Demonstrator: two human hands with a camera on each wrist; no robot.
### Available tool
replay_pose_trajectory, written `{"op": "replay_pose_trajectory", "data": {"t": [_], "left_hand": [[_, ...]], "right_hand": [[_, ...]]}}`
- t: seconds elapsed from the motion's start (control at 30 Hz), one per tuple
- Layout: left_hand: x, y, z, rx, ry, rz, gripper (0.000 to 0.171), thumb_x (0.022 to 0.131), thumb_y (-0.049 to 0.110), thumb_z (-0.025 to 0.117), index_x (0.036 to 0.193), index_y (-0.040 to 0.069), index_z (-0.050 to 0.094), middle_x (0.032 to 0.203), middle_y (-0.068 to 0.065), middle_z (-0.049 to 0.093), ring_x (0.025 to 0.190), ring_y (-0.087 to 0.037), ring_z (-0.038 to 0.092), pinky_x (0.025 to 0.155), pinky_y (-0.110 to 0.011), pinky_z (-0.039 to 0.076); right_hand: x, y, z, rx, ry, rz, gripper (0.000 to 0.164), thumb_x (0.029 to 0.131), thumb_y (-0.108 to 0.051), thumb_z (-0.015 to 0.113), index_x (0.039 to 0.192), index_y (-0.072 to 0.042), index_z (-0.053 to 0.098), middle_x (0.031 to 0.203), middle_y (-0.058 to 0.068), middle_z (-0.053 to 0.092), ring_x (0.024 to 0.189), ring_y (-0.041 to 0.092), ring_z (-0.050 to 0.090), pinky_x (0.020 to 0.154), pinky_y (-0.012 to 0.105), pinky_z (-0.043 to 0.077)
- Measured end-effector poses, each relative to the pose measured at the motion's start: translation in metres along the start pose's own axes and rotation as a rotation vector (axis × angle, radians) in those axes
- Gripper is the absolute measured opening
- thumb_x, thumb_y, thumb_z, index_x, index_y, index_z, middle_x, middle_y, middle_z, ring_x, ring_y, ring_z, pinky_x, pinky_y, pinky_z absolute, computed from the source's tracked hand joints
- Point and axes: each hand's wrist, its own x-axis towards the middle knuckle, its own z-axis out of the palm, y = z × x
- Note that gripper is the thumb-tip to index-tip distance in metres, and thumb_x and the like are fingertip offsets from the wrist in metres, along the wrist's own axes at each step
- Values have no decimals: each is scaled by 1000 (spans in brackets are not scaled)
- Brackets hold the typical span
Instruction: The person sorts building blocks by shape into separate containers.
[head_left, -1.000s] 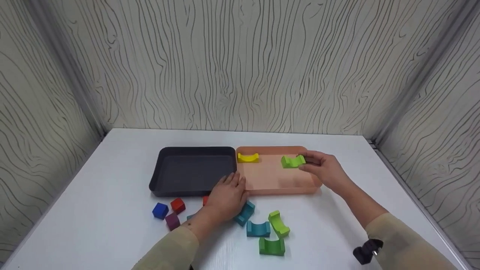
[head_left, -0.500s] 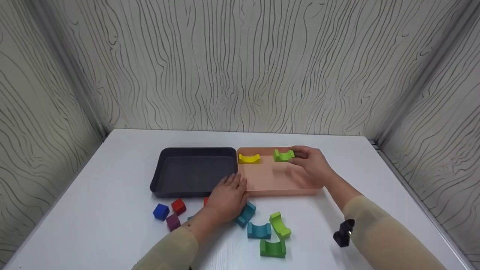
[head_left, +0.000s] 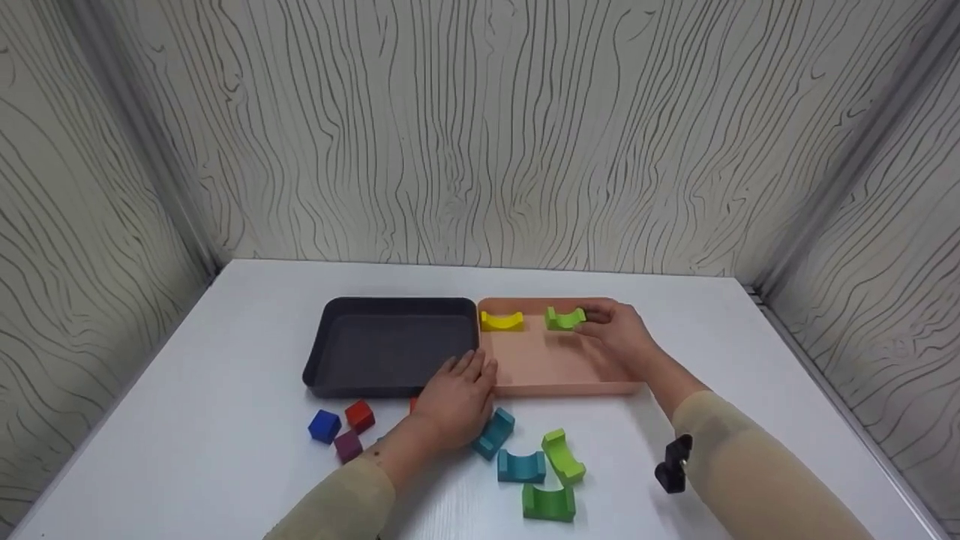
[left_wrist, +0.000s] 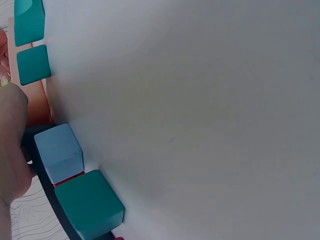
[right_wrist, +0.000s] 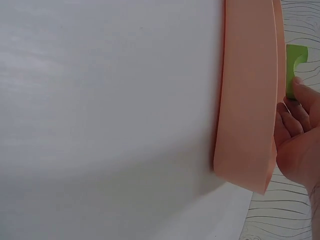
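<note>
My right hand (head_left: 621, 334) pinches a light green arched block (head_left: 564, 319) by its right end, over the back part of the peach tray (head_left: 517, 388). In the right wrist view the same green block (right_wrist: 295, 70) shows past the tray's wall, with thumb and fingers at its end. A yellow arched block (head_left: 502, 322) sits in that tray's back left corner. My left hand (head_left: 456, 401) lies with fingers straight across the front edges where the dark tray (head_left: 390, 392) meets the peach one. Part of a teal arched block (head_left: 494, 433) shows beside it.
In front of the trays lie a teal arch (head_left: 521, 466), a lime arch (head_left: 563, 457) and a green arch (head_left: 548, 503). Blue (head_left: 325, 426), red (head_left: 360, 415) and purple (head_left: 348, 445) cubes lie at the left. A light blue cube (left_wrist: 59, 152) is under the left arm.
My right hand has carried the light green arched block left within the peach tray, nearer the yellow one, and lowered it slightly in the last half second. The left hand stays in place.
</note>
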Motion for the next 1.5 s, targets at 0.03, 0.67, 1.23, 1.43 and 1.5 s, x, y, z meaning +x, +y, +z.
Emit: {"op": "replay_pose_trajectory", "data": {"t": [0.03,0.67,1.23,1.43,1.5], "left_hand": [[0,0,0,-9,-6,-1,59,114,39,44,165,10,39,170,-13,36,157,-30,34,125,-51,31],[-6,-11,4,-26,-62,47,65,115,39,40,171,12,21,177,-3,20,163,-24,16,129,-50,22],[-6,-11,3,-74,-74,27,65,114,38,45,171,15,23,177,-1,19,163,-23,16,129,-50,19],[-5,-11,3,-70,-75,23,67,113,38,47,171,16,22,176,0,20,163,-22,16,129,-49,18],[-5,-11,3,-65,-68,26,68,112,37,49,171,15,23,176,-1,22,162,-22,17,129,-49,19]], "right_hand": [[1,0,0,-6,1,7,47,101,-11,74,148,-9,63,144,14,65,136,30,59,114,44,49],[9,7,6,40,1,11,47,100,-4,72,147,-6,63,146,15,63,137,32,59,114,44,48],[20,5,20,-74,40,-2,43,98,-1,74,141,-2,68,139,15,68,131,30,64,110,44,52],[22,6,23,-188,62,-19,39,98,-9,76,137,-10,73,134,6,72,128,23,66,110,43,52],[24,7,24,-205,69,-18,39,98,-12,76,137,-13,73,133,3,72,127,21,65,111,43,51]]}}
